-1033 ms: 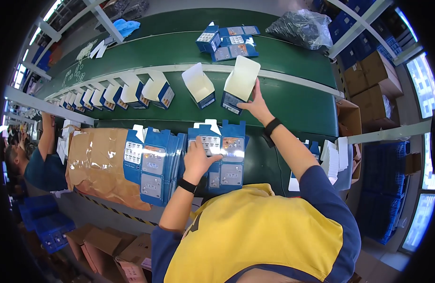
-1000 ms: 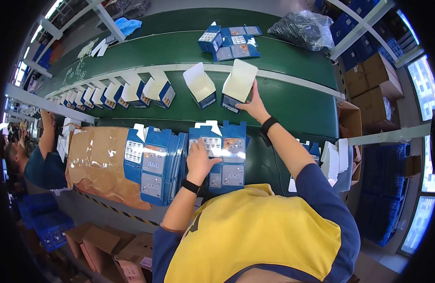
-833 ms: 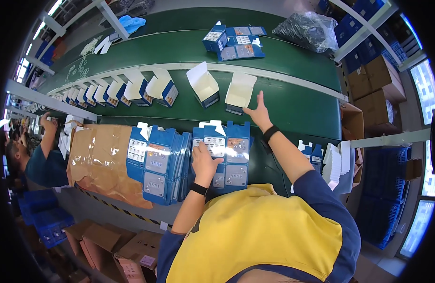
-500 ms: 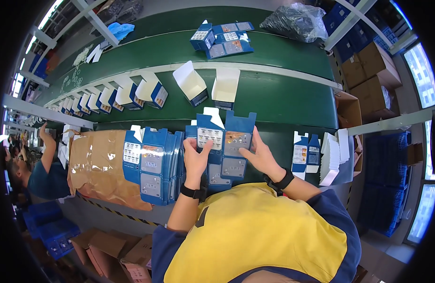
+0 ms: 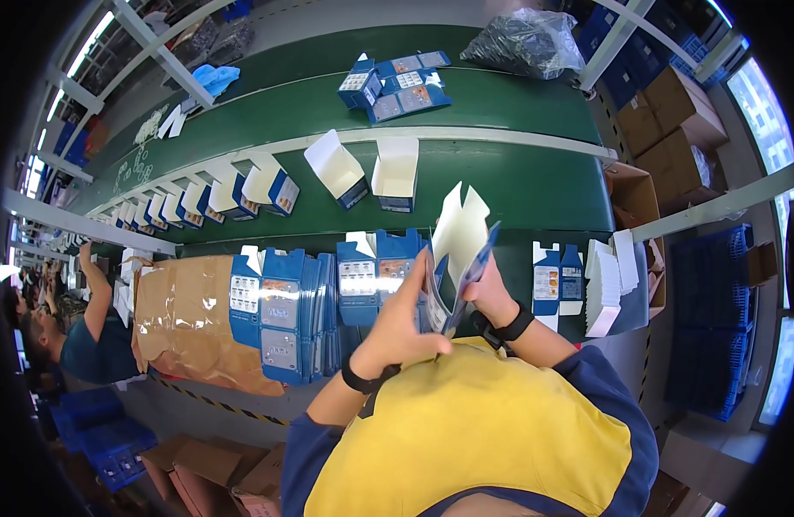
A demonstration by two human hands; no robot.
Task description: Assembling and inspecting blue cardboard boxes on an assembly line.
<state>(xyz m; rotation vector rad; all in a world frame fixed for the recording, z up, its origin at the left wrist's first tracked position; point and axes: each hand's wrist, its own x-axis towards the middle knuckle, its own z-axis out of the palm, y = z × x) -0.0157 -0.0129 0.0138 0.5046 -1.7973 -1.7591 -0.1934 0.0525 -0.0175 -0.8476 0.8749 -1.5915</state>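
Gripping the folding carton [image 5: 457, 231] firmly, left hand [image 5: 392, 334] and right hand [image 5: 493, 298] seemingly brace its walls apart above the worktable [image 5: 516, 269] front edge.

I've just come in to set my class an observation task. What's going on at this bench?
A person has a partly opened blue-and-white carton between both hands: the left hand lies against its left side, and the right hand grips its right. Flat blue cartons lie to the left. Beyond, open boxes with raised flaps stand along a green belt.
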